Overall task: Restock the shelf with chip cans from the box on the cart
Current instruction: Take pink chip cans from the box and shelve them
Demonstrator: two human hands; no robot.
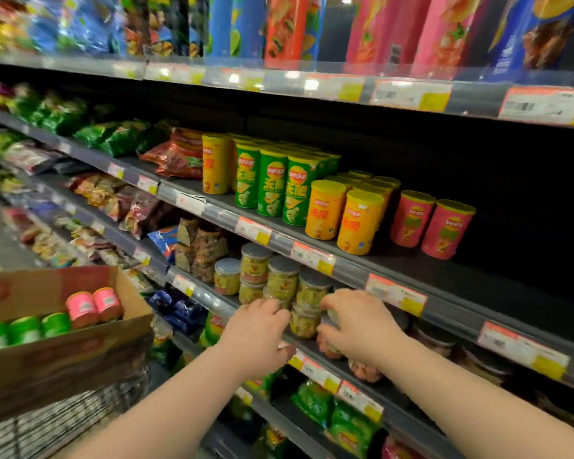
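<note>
Both hands work at the shelf one level below the chip-can shelf, among short clear snack jars with grey lids. The left hand (257, 329) rests on the front of that lower shelf (315, 352), fingers curled loosely beside a clear snack jar (304, 321); whether it actually grips the jar cannot be told. The right hand (358, 321) is cupped over the neighbouring jars, fingers bent downward around a partly hidden one; a firm grip cannot be confirmed, as the hand hides the contact.

The task items are in two places. The cardboard box (126, 313) sits on the wire cart (63, 422) at the person's left, well apart from both hands. It holds green chip cans (25, 329) and pink chip cans (95, 304) lying on their sides, lids toward the camera.

On the chip-can shelf (411, 270), upright cans stand in groups: a yellow can and green shelf cans (272, 183) at the left, orange cans (342, 215) in the middle, two pink shelf cans (431, 223) at the right. Bare shelf lies beyond the pink pair and behind it.

Status, as a judgement: restocking is incomplete. Several cans remain in the box, and open shelf space remains beside the pink cans. Neither hand holds a chip can at this moment.
</note>
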